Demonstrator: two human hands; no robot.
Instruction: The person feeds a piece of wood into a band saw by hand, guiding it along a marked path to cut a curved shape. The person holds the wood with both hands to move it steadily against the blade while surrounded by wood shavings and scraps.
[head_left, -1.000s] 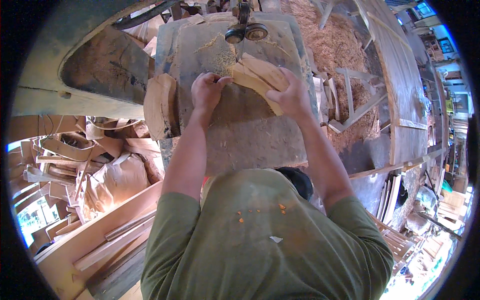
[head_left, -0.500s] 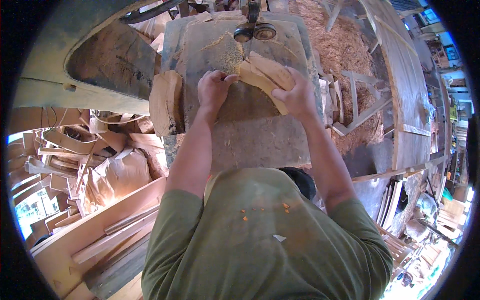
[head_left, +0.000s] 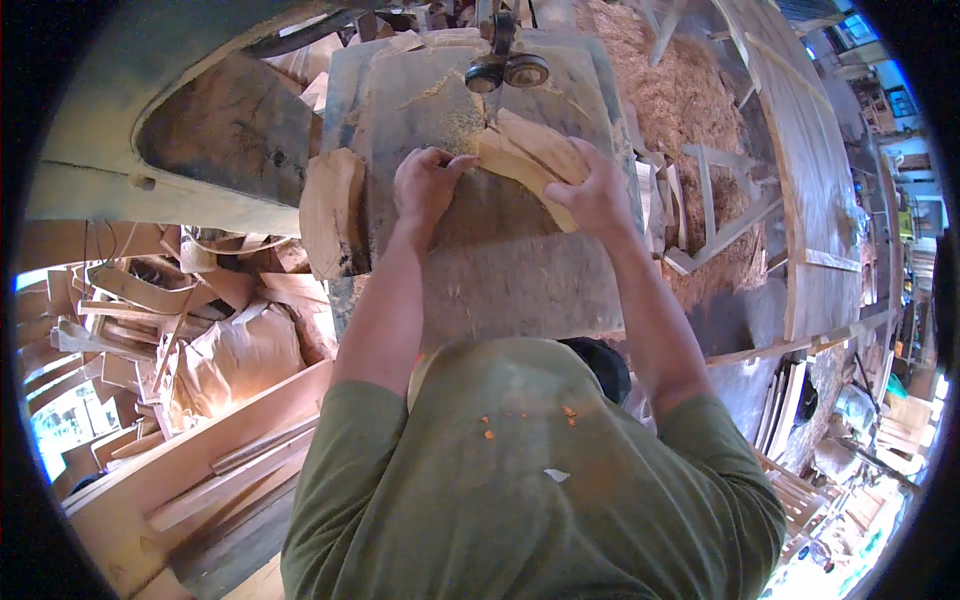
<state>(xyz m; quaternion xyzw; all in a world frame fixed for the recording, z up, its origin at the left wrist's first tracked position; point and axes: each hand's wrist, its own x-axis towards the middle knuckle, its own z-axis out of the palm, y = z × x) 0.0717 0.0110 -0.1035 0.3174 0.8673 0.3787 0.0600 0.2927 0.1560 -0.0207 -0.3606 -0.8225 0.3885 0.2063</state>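
My right hand (head_left: 590, 190) grips a pale curved wooden piece (head_left: 530, 170), which lies at an angle on a bandsaw's dusty metal table (head_left: 500, 280), its far end at the thin blade (head_left: 486, 108). My left hand (head_left: 425, 185) is closed, fingers curled, with the thumb against the left end of that piece. Two black guide wheels (head_left: 506, 70) hang just above the blade, and sawdust lies beside it. Another curved block (head_left: 330, 210) rests at the table's left edge, clear of my hands.
The machine's pale frame (head_left: 100, 195) arches over the left. Wood offcuts (head_left: 130, 310) and boards (head_left: 230, 460) are heaped at lower left. A shavings pile (head_left: 680, 90) with loose wooden braces (head_left: 710, 200) lies right of the table, beside a long leaning panel (head_left: 820, 200).
The view has shifted slightly, so the table and machine sit a little further right in the frame. My hands stay on the piece at the blade, with barely any visible movement.
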